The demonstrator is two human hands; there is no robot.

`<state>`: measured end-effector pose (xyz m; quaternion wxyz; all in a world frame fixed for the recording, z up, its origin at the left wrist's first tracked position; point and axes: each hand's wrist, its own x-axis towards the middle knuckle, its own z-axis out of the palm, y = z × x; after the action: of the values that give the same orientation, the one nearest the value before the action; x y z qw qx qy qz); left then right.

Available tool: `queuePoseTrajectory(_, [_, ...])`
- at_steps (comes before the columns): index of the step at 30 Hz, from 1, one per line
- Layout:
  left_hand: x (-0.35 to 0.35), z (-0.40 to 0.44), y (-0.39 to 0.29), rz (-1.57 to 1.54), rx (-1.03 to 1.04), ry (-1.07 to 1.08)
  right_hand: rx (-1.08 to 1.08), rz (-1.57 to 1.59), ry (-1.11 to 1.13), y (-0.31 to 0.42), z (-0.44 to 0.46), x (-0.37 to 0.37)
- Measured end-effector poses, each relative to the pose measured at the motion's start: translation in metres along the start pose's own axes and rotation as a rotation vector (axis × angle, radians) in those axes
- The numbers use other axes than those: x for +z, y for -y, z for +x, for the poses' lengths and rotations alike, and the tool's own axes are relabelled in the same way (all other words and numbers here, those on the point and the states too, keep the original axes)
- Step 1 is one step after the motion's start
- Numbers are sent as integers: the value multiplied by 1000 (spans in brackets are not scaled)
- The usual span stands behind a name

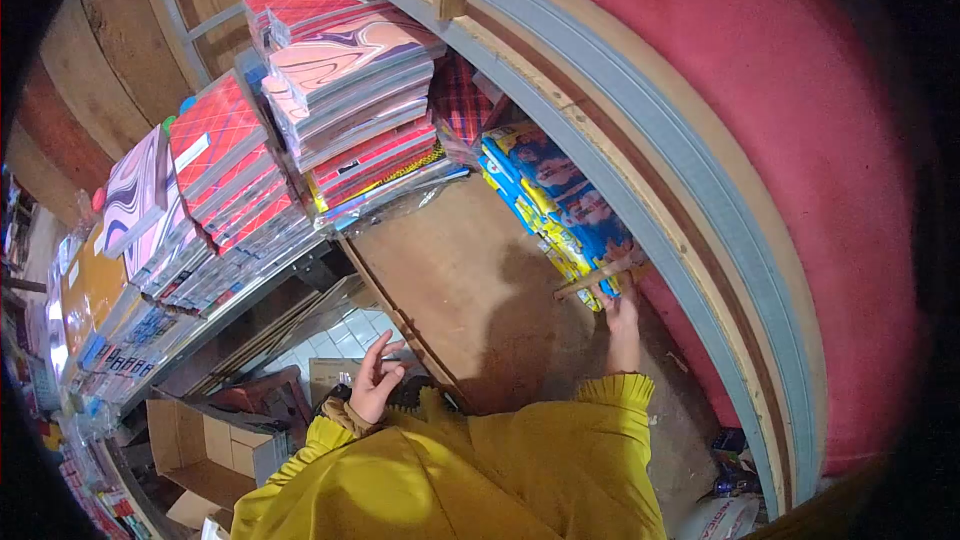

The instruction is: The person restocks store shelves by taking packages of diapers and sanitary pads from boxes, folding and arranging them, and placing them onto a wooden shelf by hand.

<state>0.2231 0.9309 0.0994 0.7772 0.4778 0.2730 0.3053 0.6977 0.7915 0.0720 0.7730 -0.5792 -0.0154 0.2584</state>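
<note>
My left hand [375, 380] is held over the gap beside the wooden board, fingers apart and slightly bent, with nothing in it. My right hand [622, 312] is at the near end of a row of blue and yellow plastic packs [560, 205]. It grips that end, though some of its fingers are hidden. A thin brown strip [590, 280] lies across the packs just beyond my fingers. The packs lie on a brown wooden board [430, 250], against the red wall.
Tall stacks of patterned notebooks [350, 60] stand at the board's far end. More wrapped notebooks [225, 160] line the left side. An open cardboard box [215, 450] sits low at left. A curved grey and wooden beam [640, 155] runs along the red surface [800, 140].
</note>
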Motion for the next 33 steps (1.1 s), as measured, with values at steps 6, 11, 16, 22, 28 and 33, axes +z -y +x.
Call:
queuePoseTrajectory(6, [-5, 3, -3, 5, -35, 60, 51, 1, -31, 19, -47, -34])
queuePoseTrajectory(11, [-14, 13, -9, 66, -100, 242, -193, -27, -416, 29, -151, -63])
queuePoseTrajectory(16, [-38, 26, -9, 98, -183, 561, -335, 55, -716, 4, -280, -80])
queuePoseTrajectory(22, [-69, 17, -12, 73, -201, 731, -341, 92, -965, -77, -420, -78])
queuePoseTrajectory(28, [-89, -5, -14, 80, -324, 1020, -399, 113, -1059, -141, -524, -26])
queuePoseTrajectory(33, [-93, -16, -15, 161, -351, 1106, -351, 130, -1170, -165, -564, -13])
